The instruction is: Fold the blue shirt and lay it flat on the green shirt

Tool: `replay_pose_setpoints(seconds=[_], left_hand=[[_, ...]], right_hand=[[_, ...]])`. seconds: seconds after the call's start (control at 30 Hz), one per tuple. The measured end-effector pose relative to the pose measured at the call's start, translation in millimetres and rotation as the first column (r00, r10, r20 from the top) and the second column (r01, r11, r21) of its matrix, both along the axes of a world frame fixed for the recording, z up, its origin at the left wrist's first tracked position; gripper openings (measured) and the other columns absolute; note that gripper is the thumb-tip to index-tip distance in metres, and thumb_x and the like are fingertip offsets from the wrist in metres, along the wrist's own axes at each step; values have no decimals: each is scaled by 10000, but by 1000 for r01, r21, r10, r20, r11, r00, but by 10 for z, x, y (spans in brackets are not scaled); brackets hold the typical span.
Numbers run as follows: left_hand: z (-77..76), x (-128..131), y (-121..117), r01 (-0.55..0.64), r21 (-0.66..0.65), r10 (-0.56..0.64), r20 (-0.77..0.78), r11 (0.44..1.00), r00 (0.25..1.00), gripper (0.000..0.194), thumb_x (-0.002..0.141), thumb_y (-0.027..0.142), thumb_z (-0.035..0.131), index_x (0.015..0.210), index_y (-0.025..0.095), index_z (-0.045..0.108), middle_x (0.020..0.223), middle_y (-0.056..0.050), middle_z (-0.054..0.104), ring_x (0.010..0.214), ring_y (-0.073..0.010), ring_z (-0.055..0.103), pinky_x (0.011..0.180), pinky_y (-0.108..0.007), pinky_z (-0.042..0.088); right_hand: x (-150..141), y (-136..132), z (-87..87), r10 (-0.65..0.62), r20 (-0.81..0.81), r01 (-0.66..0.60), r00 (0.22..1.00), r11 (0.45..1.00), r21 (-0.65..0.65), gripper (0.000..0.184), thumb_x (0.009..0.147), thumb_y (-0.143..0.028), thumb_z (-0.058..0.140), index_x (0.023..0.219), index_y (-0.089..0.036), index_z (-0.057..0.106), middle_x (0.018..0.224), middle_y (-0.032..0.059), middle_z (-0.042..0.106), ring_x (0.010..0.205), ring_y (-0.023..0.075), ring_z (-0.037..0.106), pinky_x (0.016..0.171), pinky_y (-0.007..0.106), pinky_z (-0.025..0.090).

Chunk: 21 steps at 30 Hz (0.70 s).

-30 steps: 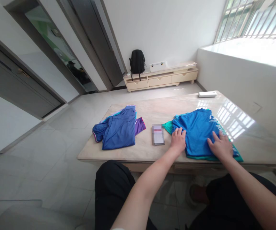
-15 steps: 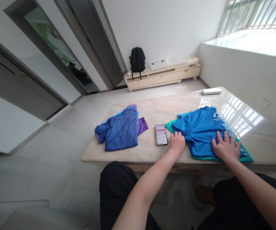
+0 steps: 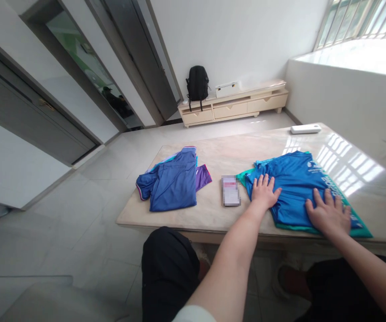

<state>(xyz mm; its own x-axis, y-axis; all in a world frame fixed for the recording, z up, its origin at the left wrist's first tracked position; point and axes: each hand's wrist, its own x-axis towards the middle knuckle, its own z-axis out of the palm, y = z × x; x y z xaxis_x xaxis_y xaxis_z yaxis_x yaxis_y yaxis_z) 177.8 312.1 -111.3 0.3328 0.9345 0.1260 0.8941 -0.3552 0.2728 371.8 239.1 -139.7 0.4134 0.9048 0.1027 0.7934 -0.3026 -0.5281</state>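
A bright blue shirt (image 3: 296, 183) lies flat on top of a green garment (image 3: 363, 231) on the marble table (image 3: 239, 150). My left hand (image 3: 264, 193) rests flat on the shirt's near left corner, fingers spread. My right hand (image 3: 328, 214) presses flat on the shirt's near edge, fingers apart. Neither hand holds anything. A phone (image 3: 231, 196) lies just left of my left hand.
A pile of dark blue and purple clothes (image 3: 174, 182) sits on the table's left part. A white remote-like box (image 3: 305, 129) lies at the far right edge. A low cabinet (image 3: 233, 107) with a black backpack (image 3: 197, 83) stands by the far wall.
My left hand has slid from the shirt's left edge onto the cloth and spread its fingers. My right hand stays flat on the near edge.
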Motion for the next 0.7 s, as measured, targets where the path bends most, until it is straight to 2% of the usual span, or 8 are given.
replay_pose_setpoints(seconds=[0.1, 0.23, 0.4, 0.5, 0.6, 0.7], left_hand=[[-127, -79, -30, -72, 23, 73, -12, 997, 997, 704, 1012, 652, 211, 1585, 272, 364, 1686, -51, 289, 1565, -294, 215, 1272, -566, 174], [-161, -98, -66, -163, 23, 163, -9, 986, 987, 781, 968, 733, 226, 1591, 281, 358, 1703, -75, 233, 1561, -382, 181, 1253, -639, 133], [-141, -82, -59, -181, 22, 181, 1, 983, 984, 795, 955, 751, 241, 1589, 286, 363, 1701, -88, 235, 1562, -401, 161, 1245, -652, 138], [-134, -99, -69, -175, 28, 175, 0, 984, 985, 788, 958, 743, 256, 1583, 278, 376, 1693, -88, 261, 1561, -390, 179, 1249, -635, 151], [-128, -112, -88, -163, 47, 163, -1, 986, 987, 776, 964, 730, 255, 1576, 273, 388, 1689, -85, 272, 1558, -382, 192, 1254, -619, 162], [-114, -108, -105, -173, 70, 173, 7, 982, 985, 762, 964, 721, 276, 1572, 276, 394, 1687, -80, 278, 1554, -386, 200, 1253, -627, 162]], right_hand=[[23, 11, -20, 7, 32, -7, 999, 1000, -7, 671, 941, -502, 543, 1555, -245, 453, 1698, 112, 229, 1557, 406, 138, 1251, 627, 26], [20, 15, -2, 12, 95, -9, 995, 1000, -28, 709, 944, -566, 484, 1576, -251, 421, 1692, 127, 240, 1537, 439, 178, 1222, 676, 8], [-4, 2, 55, 28, 223, 8, 974, 987, -159, 718, 989, -599, 315, 1623, -262, 309, 1716, 93, 167, 1551, 402, 153, 1209, 692, 76], [10, 29, 52, 27, 163, 5, 986, 980, -197, 728, 974, -596, 390, 1607, -238, 345, 1711, 129, 169, 1551, 434, 134, 1208, 698, 52], [-9, 161, 78, 58, 33, -55, 998, 994, -93, 746, 930, -574, 553, 1578, -241, 396, 1700, 156, 197, 1551, 449, 123, 1218, 674, 29], [-79, 487, 173, 191, 117, -191, 975, 982, -6, 726, 978, -546, 513, 1607, -230, 339, 1711, 135, 163, 1566, 405, 100, 1235, 623, 84]])
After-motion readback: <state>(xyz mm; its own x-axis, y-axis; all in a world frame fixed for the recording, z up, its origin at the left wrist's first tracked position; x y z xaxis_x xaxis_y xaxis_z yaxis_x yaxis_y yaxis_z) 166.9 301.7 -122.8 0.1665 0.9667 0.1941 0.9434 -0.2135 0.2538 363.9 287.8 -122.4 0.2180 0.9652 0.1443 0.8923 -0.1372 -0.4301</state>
